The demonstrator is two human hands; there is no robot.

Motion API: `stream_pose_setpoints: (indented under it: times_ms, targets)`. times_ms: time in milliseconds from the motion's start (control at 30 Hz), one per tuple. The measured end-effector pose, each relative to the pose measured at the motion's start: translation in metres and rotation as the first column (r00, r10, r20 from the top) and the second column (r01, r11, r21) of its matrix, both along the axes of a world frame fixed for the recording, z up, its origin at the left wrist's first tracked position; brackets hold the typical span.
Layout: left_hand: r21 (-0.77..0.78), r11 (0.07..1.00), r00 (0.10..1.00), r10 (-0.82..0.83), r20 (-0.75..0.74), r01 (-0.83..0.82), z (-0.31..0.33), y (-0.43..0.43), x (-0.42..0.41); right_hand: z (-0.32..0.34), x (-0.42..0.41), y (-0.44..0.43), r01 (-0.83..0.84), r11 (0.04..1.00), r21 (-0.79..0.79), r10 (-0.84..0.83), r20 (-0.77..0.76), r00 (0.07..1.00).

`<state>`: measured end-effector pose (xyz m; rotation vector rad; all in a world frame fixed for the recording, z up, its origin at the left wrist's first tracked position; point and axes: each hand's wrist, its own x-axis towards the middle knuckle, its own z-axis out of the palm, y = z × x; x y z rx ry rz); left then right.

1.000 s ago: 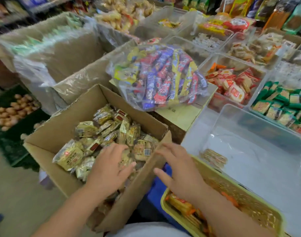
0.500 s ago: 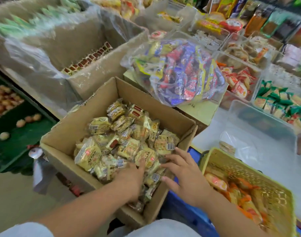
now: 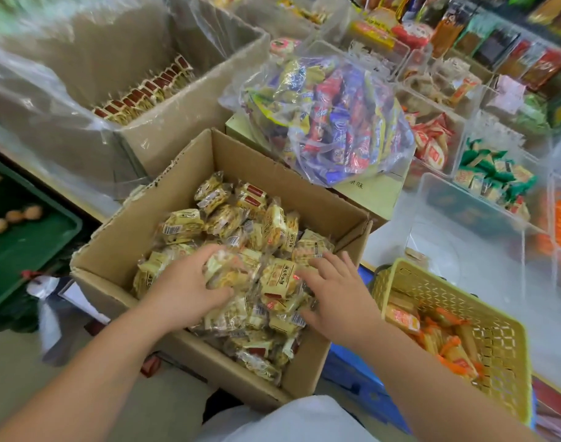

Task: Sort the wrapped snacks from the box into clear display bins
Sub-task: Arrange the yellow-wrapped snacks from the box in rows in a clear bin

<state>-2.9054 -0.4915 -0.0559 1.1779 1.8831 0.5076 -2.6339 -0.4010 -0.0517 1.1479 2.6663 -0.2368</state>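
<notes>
Here, both hands work inside the cardboard box (image 3: pixel 113 250) at the centre of the frame, which holds a loose heap of wrapped snacks (image 3: pixel 241 218). The left hand (image 3: pixel 186 291) has its grip closed over a clump of packets, fingers curled above and thumb below. The right hand (image 3: pixel 339 298) shows a wide grip, fingers spread flat on the heap, holding nothing. The nearest empty clear bin (image 3: pixel 464 215) stands right of centre on the white tabletop (image 3: pixel 387 247), beyond the box's right wall.

Likely hazards: the wrappers look slick and the clump is held by one hand only, so outer packets may slip free on lifting and fall back, or drop over the near box edge to the floor. The carry to the bin would pass close to the yellow basket (image 3: pixel 502 339) at lower right, so a stray packet could land among its orange packets and mix the stock. A hard squeeze may crush the contents.
</notes>
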Motion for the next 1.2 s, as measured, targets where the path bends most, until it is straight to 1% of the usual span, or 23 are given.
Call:
stream_pose_setpoints:
  times_ms: [67,133,200,267,367,467,533,633,700,767,833,900,967,1033,1067,1100,1133,1200]
  targets:
    - [0.050,0.993,0.993,0.108,0.050,-0.111,0.002,-0.008,-0.002,-0.007,-0.024,0.006,-0.027,0.991,-0.133,0.031,0.029,0.999]
    - [0.101,0.977,0.981,0.179,0.077,-0.186,0.002,-0.018,-0.003,-0.017,-0.045,0.011,0.035,0.955,-0.294,0.001,0.120,0.993]
    - [0.160,0.958,0.969,0.227,0.092,-0.240,0.000,-0.029,-0.002,-0.028,-0.057,0.014,0.133,0.914,-0.383,-0.043,0.234,0.971]
    - [0.210,0.938,0.960,0.261,0.100,-0.277,-0.002,-0.040,0.001,-0.039,-0.063,0.014,0.208,0.888,-0.410,-0.074,0.318,0.945]
    - [0.269,0.917,0.955,0.277,0.104,-0.295,-0.004,-0.050,0.007,-0.052,-0.067,0.008,0.228,0.903,-0.365,-0.060,0.417,0.907]
    - [0.258,0.926,0.961,0.262,0.089,-0.277,-0.006,-0.051,0.009,-0.057,-0.068,0.005,0.194,0.924,-0.331,-0.046,0.406,0.913]
    - [0.239,0.932,0.962,0.262,0.079,-0.273,-0.004,-0.048,0.010,-0.056,-0.065,0.007,0.173,0.918,-0.357,-0.042,0.346,0.937]
    - [0.235,0.923,0.952,0.288,0.104,-0.305,-0.003,-0.046,0.012,-0.046,-0.063,0.012,0.187,0.885,-0.427,-0.095,0.227,0.969]
    - [0.247,0.902,0.934,0.324,0.150,-0.353,-0.004,-0.047,0.011,-0.037,-0.062,0.014,0.186,0.844,-0.503,-0.129,0.147,0.981]
    - [0.245,0.861,0.889,0.393,0.236,-0.446,-0.004,-0.048,0.012,-0.025,-0.060,0.015,0.176,0.775,-0.607,-0.178,0.057,0.982]
    - [0.222,0.792,0.802,0.475,0.361,-0.569,-0.001,-0.049,0.017,-0.007,-0.054,0.015,0.196,0.647,-0.737,-0.316,-0.024,0.949]
    - [0.176,0.710,0.688,0.538,0.487,-0.681,0.004,-0.047,0.027,0.011,-0.043,0.014,0.190,0.524,-0.830,-0.463,-0.091,0.881]
    - [0.112,0.623,0.554,0.581,0.596,-0.774,0.009,-0.044,0.039,0.030,-0.031,0.012,0.153,0.468,-0.870,-0.574,-0.168,0.801]
    - [0.053,0.540,0.434,0.610,0.662,-0.840,0.015,-0.039,0.054,0.045,-0.018,0.009,0.077,0.418,-0.905,-0.678,-0.255,0.689]
    - [0.031,0.509,0.392,0.620,0.680,-0.860,0.019,-0.036,0.061,0.051,-0.011,0.007,0.029,0.412,-0.911,-0.718,-0.304,0.626]
    - [0.015,0.490,0.365,0.628,0.687,-0.872,0.023,-0.033,0.069,0.056,-0.005,0.005,-0.004,0.446,-0.895,-0.738,-0.370,0.565]
    - [-0.001,0.484,0.347,0.629,0.696,-0.875,0.027,-0.029,0.077,0.059,0.001,0.002,-0.009,0.518,-0.855,-0.733,-0.450,0.510]
    - [-0.061,0.499,0.300,0.609,0.734,-0.865,0.037,-0.020,0.096,0.064,0.011,-0.005,0.021,0.692,-0.721,-0.658,-0.619,0.430]
